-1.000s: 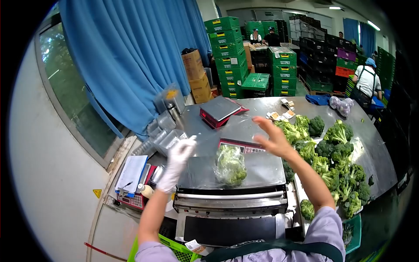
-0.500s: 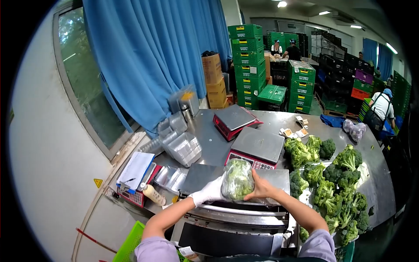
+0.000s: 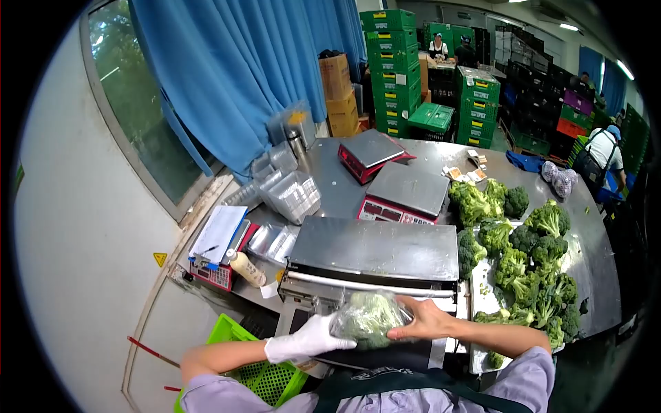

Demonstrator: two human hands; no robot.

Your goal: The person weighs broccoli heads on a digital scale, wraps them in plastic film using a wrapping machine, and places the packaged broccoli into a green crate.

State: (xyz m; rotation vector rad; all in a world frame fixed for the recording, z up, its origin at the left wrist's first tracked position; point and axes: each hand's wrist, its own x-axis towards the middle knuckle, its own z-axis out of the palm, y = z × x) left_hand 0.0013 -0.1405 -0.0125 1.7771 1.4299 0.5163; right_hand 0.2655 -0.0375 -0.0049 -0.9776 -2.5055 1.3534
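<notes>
A broccoli head in clear plastic film [image 3: 372, 318] is held between both hands, just above the dark front part of the wrapping machine [image 3: 375, 249]. My left hand [image 3: 308, 337], in a white glove, grips the film-covered head from the left. From the right, my bare right hand [image 3: 425, 319] is closed around its other side, with the thumb low near the bottom. Loose film bunches beside the left fingers. To the right, unwrapped broccoli [image 3: 513, 265] lies heaped on a white tray [image 3: 484, 292].
Two red scales [image 3: 396, 199] [image 3: 365, 155] stand behind the machine. Clear plastic trays [image 3: 292, 196], a bottle [image 3: 246, 268] and a clipboard [image 3: 217, 234] are at left. A green crate [image 3: 279, 378] sits low by my left arm. Co-workers [image 3: 606, 155] and stacked crates [image 3: 391, 76] are farther back.
Both hands have brought the wrapped broccoli toward my body, off the machine's metal top and over its front. The broccoli has tipped from upright to sideways. The camera view has shifted slightly.
</notes>
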